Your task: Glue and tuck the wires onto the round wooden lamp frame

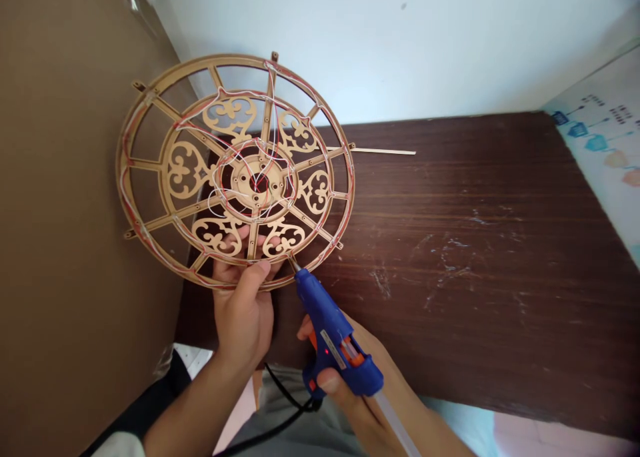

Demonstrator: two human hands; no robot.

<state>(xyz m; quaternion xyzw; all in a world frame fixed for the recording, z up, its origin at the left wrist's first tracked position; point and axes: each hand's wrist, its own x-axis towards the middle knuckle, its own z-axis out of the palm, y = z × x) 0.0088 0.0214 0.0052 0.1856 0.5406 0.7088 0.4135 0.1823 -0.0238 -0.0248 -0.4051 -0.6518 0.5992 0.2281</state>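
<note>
My left hand (243, 296) grips the lower rim of a round gold fretwork wheel (235, 170), held upright and tilted over the table's left end. Thin red and white wires run along its rings and gather at the hub (257, 180). My right hand (345, 384) is closed around the handle of a blue hot glue gun (333, 337) with an orange trigger. The gun's metal nozzle (294, 264) touches the wheel's lower rim, just right of my left thumb. A clear glue stick (395, 424) sticks out of the gun's back.
A dark brown wooden table (475, 257), scratched and smeared, lies beneath. A thin pale strip (383, 151) rests near its far edge. A brown board (60, 244) stands at the left, a white wall behind. The gun's black cord (280, 410) hangs over my lap.
</note>
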